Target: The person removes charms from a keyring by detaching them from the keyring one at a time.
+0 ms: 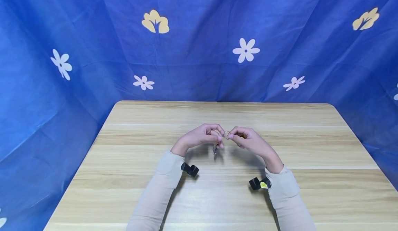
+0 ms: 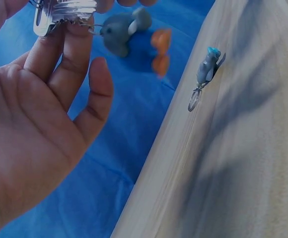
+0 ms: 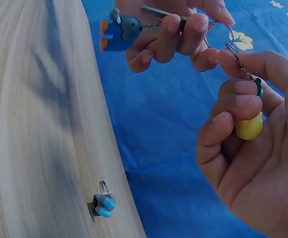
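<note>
"Where are your hands in the head view?"

"Above the table (image 1: 124,175), between its left and right edges, with the far edge beyond. My left hand (image 1: 202,136) and right hand (image 1: 251,142) meet at a metal ring (image 1: 228,137) — the fingertips of each are pinched together, with the ring spanning the gap between the hands."

"And from the left wrist?"

"My left fingers are clamped about a shiny metal piece (image 2: 64,11), and a grey charm with orange feet (image 2: 118,33) hangs beside it. A second charm, grey and light blue (image 2: 206,69), lies on the table near the edge that borders the blue cloth (image 2: 124,124), with its own loop (image 2: 193,103) attached."

"The right wrist?"

"There my right thumb and forefinger pinch near where the chain (image 3: 242,68) joins the ring. The other fingers curl round the yellow charm (image 3: 249,127) with its green top (image 3: 259,88)."

"How would you do this step well?"

"I take it to be ring work. I'd pin the ring with my left, ease it apart with a nail, and turn it rather than tug — a tug could make it spring free. Tucking the charm into my palm should stop it swinging."

"Any containers?"

"None that I can see."
</note>
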Tool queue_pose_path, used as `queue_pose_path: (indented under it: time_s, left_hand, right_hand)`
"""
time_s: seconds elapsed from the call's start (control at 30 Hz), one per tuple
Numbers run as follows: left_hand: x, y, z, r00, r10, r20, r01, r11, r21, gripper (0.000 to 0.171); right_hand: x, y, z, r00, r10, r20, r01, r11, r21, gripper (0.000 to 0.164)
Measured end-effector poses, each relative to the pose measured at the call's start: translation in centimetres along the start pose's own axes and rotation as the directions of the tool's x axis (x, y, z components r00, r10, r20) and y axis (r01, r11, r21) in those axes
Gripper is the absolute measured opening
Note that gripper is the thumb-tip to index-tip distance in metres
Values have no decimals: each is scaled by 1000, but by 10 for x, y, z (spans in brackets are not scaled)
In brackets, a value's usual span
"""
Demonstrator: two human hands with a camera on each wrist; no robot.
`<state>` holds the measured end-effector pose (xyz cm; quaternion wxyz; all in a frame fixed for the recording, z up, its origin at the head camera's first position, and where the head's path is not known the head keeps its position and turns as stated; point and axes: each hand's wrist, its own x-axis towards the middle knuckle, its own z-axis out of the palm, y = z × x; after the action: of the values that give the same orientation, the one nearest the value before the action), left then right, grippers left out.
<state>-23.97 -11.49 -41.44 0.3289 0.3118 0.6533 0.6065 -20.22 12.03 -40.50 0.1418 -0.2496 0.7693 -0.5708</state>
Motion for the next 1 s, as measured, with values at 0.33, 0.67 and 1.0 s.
queue_pose_path:
  time_s: [0.33,0.67,1.0]
  left_hand:
    - [2,-1,0,1000,-4,-21,4,1000,-3,17]
    - [4,-1,1,997,-40,-59,41,999,15,11]
    - [3,2,3,995,-25,-93,31,997,67,33]
  right_hand:
    - [0,-2,0,1000,-28,-5,28,997,-68,16]
    - [0,-8,3,1000,-11,-20,9,993,-117,17]
    - [0,-3,2,1000,-2,-28,-1,996,-86,17]
